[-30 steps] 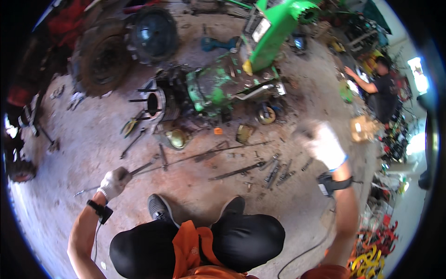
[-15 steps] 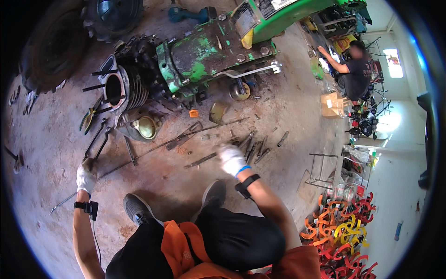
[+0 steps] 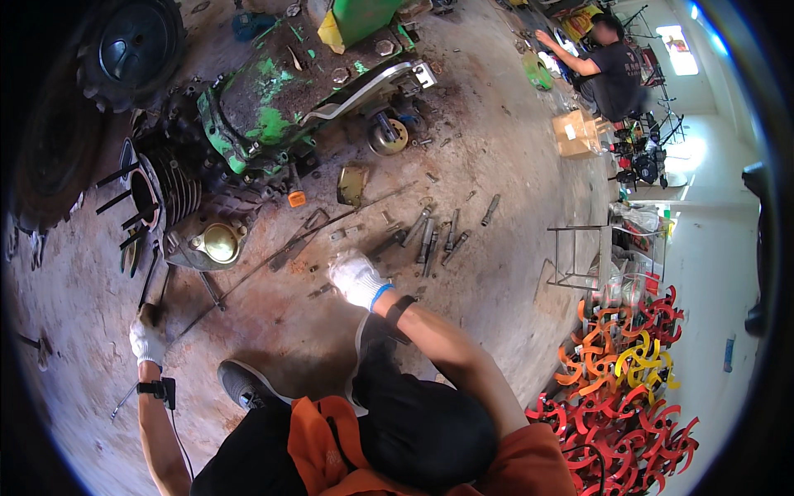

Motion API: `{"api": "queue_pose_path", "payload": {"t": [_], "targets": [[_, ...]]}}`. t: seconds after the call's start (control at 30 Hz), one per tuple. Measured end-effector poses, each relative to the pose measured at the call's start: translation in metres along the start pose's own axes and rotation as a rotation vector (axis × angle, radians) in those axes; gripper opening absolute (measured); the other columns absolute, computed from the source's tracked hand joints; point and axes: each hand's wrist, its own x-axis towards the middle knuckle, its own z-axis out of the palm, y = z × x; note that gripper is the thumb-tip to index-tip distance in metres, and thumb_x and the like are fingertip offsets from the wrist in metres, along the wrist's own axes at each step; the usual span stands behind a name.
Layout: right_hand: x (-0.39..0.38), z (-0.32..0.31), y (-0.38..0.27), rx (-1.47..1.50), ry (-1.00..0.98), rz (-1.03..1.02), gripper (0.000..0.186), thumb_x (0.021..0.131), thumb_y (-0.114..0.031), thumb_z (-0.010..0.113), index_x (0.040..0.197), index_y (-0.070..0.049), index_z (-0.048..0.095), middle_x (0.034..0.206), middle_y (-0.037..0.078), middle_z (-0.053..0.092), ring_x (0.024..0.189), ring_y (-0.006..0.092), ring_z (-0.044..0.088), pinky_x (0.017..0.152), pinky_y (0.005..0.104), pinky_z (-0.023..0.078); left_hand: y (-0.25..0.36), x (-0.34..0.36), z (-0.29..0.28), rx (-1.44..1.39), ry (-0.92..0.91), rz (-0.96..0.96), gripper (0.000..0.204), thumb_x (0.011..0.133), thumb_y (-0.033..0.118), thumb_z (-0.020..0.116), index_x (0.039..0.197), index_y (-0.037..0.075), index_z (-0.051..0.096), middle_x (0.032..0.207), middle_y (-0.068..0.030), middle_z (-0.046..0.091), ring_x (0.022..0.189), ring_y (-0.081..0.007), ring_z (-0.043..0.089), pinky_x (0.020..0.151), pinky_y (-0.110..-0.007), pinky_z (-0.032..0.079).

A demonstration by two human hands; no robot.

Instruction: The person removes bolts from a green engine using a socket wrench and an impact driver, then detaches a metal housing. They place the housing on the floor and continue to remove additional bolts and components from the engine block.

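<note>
My left hand, in a white knit glove, is closed around the lower ends of two dark metal bars at the left. My right hand, gloved in white with a blue cuff, is over the floor in the middle. Its fingers are blurred, and whether they grip anything is unclear. A short dark bar lies at its fingertips. Just beyond and right of it, several socket-like metal pieces are spread on the concrete. A long thin rod lies diagonally between my hands.
Ahead stands a partly dismantled engine with a finned cylinder and a worn green housing. A large tyre is at the far left. At the right are a cardboard box, a metal frame, curved red blades and another person.
My right hand has moved left and slightly nearer me, away from the socket-like pieces. The view has shifted, moving the engine left and up. My left hand keeps its hold.
</note>
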Motion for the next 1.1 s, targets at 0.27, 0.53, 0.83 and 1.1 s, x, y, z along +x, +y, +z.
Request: {"api": "queue_pose_path", "payload": {"t": [0.27, 0.53, 0.83, 1.1], "targets": [[-0.096, -0.012, 0.126, 0.433, 0.291, 0.825, 0.034, 0.092, -0.030, 0.079, 0.114, -0.006, 0.076, 0.111, 0.023, 0.078, 0.107, 0.0456, 0.074, 0.094, 0.0519, 0.060, 0.019, -0.009, -0.025, -0.208, 0.146, -0.133, 0.029, 0.098, 0.025, 0.079, 0.119, 0.006, 0.074, 0.111, -0.0201, 0.080, 0.098, -0.0377, 0.079, 0.086, -0.047, 0.061], [-0.108, 0.052, 0.189, 0.496, 0.286, 1.087, 0.039, 0.084, -0.038, 0.086, 0.099, -0.003, 0.081, 0.090, 0.025, 0.079, 0.088, 0.0446, 0.076, 0.082, 0.0524, 0.058, 0.051, -0.021, -0.046, -0.164, 0.112, -0.151, 0.030, 0.097, 0.031, 0.079, 0.115, 0.008, 0.075, 0.102, -0.0232, 0.078, 0.096, -0.0448, 0.076, 0.085, -0.052, 0.059], [-0.110, -0.012, 0.127, 1.028, 0.690, 0.550, 0.041, 0.103, -0.013, 0.072, 0.142, -0.001, 0.064, 0.119, 0.019, 0.076, 0.098, 0.0345, 0.075, 0.086, 0.0417, 0.062, 0.071, -0.028, -0.061, -0.334, 0.169, -0.195, 0.027, 0.097, 0.024, 0.079, 0.115, 0.005, 0.074, 0.106, -0.0244, 0.077, 0.099, -0.0444, 0.075, 0.087, -0.049, 0.060], [-0.007, -0.210, 0.009, 0.691, 0.380, -0.286, 0.044, 0.091, -0.029, 0.086, 0.128, -0.006, 0.078, 0.127, 0.013, 0.075, 0.121, 0.0331, 0.071, 0.100, 0.0440, 0.060, 0.116, -0.024, -0.058, -0.607, 0.219, -0.049, 0.020, 0.101, 0.018, 0.076, 0.113, 0.003, 0.074, 0.101, -0.0224, 0.076, 0.091, -0.0416, 0.075, 0.083, -0.045, 0.059]]}}
